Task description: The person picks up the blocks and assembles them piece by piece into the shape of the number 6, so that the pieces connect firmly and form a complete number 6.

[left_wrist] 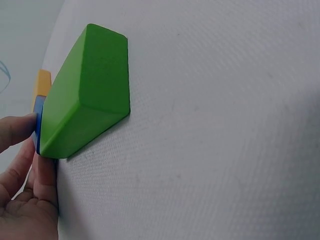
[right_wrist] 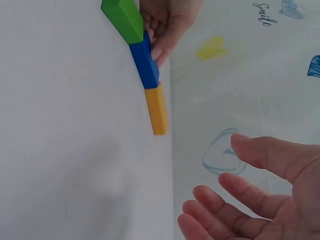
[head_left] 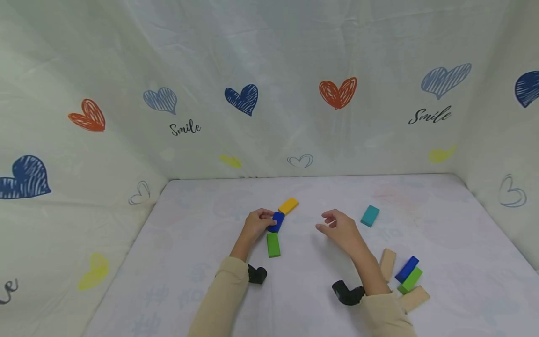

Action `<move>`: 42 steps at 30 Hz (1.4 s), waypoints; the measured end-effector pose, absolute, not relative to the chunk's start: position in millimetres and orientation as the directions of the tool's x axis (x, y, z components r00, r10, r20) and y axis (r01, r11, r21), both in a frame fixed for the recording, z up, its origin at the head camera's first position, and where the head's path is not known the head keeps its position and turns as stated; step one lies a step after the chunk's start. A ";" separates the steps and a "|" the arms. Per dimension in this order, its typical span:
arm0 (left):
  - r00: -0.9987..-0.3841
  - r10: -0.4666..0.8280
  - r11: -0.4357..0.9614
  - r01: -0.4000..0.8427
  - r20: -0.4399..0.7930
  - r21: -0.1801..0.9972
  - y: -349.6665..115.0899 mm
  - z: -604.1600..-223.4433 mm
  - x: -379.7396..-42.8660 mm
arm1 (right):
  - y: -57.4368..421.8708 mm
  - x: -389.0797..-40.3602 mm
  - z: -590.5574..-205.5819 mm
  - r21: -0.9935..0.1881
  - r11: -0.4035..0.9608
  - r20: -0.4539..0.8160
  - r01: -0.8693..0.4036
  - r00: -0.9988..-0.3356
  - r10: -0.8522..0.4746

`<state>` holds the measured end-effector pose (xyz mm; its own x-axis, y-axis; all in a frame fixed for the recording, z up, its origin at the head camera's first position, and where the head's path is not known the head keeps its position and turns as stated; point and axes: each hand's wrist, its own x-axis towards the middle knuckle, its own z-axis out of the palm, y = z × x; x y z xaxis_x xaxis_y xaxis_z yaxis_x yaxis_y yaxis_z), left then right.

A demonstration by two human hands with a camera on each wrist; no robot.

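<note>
My left hand (head_left: 255,225) pinches a blue block (head_left: 277,222), its thumb on one side and its fingers along the other. That block lies between a yellow block (head_left: 288,206) at its far end and a green block (head_left: 273,245) at its near end, the three forming a slightly curved row. In the left wrist view the green block (left_wrist: 95,80) stands large in front and hides most of the blue one. Held apart to the right of the row, my right hand (head_left: 343,234) has relaxed, spread fingers with nothing in them.
A teal block (head_left: 370,216) lies on the white table beyond my right hand. Near my right forearm are a second blue block (head_left: 406,269), another green block (head_left: 410,281) and two plain wooden blocks (head_left: 388,264). A white printed curtain (head_left: 278,135) encloses the table's back and sides.
</note>
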<state>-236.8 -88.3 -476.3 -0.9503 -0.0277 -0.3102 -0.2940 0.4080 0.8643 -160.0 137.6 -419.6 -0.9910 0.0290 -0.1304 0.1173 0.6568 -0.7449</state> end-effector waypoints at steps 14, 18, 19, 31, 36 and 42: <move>-0.949 -0.040 0.441 -0.298 -0.313 0.847 -90.6 -478.9 -235.6 | 205.0 -154.3 -415.5 -0.717 0.685 -0.145 0.127 -0.989 0.032; -0.948 -0.042 0.447 -0.300 -0.315 0.843 -89.7 -478.0 -235.2 | 224.3 -157.1 -420.2 -0.714 0.681 -0.184 0.164 -0.982 0.043; -0.949 -0.043 0.448 -0.298 -0.312 0.843 -89.2 -477.8 -235.4 | 228.6 -157.9 -421.3 -0.712 0.680 -0.196 0.174 -0.980 0.046; -0.952 -0.041 0.450 -0.288 -0.303 0.845 -87.3 -478.0 -236.3 | 255.4 -175.9 -438.3 -0.661 0.662 -0.354 0.353 -0.925 0.140; -0.954 -0.042 0.446 -0.284 -0.297 0.848 -86.8 -477.3 -235.4 | 261.0 -183.4 -441.2 -0.653 0.676 -0.360 0.342 -0.925 0.121; -0.955 -0.043 0.452 -0.282 -0.295 0.846 -86.5 -477.2 -236.3 | 267.9 -190.3 -447.9 -0.650 0.688 -0.371 0.323 -0.925 0.083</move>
<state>-236.3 -86.5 -477.2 -0.9546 -0.0427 -0.2948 -0.2816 0.4521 0.8464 -190.3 267.9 -447.9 -0.9248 0.0833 -0.3711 0.3228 0.6879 -0.6501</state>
